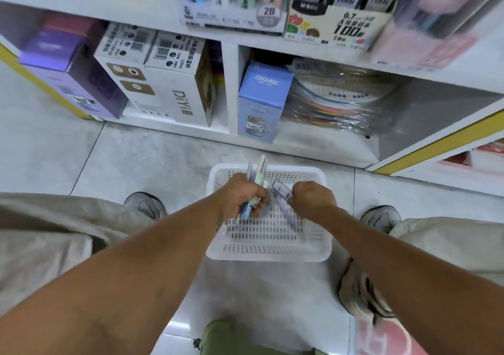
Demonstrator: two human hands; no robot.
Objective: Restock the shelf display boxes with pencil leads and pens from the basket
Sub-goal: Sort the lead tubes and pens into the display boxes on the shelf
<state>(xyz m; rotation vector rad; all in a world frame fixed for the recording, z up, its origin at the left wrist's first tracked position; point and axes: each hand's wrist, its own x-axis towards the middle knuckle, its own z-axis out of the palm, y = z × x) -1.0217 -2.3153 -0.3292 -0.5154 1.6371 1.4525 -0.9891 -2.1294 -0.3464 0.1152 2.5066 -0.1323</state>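
Both my forearms reach into the white basket (268, 256) on the floor, left hand (240, 196) clamped round a loose bundle of lead cases (257, 176), right hand (311, 199) pinching a purple case (282, 191); overfilling either grip risks one slipping out.

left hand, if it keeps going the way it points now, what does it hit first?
Probably the far wall of the white basket. The left hand, gripping a bundle of pens, points forward and down toward the shelf base. Depth is unclear; it might pass over the rim.
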